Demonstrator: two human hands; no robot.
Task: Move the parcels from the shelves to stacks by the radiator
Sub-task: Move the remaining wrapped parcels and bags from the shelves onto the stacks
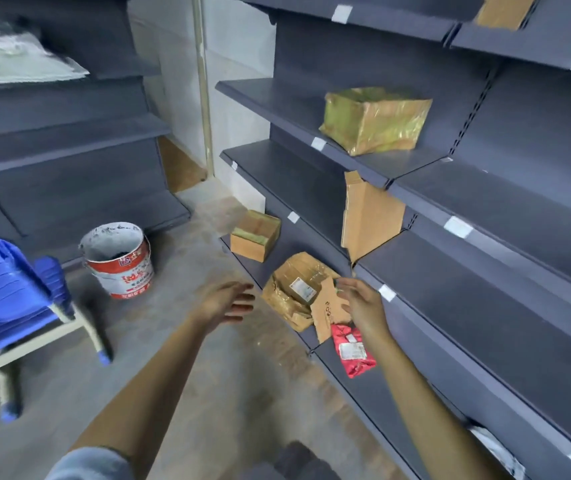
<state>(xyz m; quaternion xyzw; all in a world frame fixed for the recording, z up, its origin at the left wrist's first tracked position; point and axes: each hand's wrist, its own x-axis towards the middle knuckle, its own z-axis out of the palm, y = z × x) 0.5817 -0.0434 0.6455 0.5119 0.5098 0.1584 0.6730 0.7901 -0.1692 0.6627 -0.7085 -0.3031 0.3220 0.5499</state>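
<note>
Both hands out over the bottom shelf (398, 386). Left hand (229, 304) spread wide, holding nothing, just left of the crumpled brown parcel (291, 292). Right hand (363, 306) fingers loosely bent at the small cardboard envelope (329, 311); looks like touching, but can't tell if it actually grips.

Parcel count on the right shelving: 6 visible.
- bottom shelf: small carton (254, 235), crumpled brown parcel, cardboard envelope, red pouch (351, 351)
- flat cardboard mailer (369, 218) standing upright
- yellow-taped box (374, 119) above it

Floor: 1 paint bucket (117, 259), 1 blue chair (7, 296).
</note>
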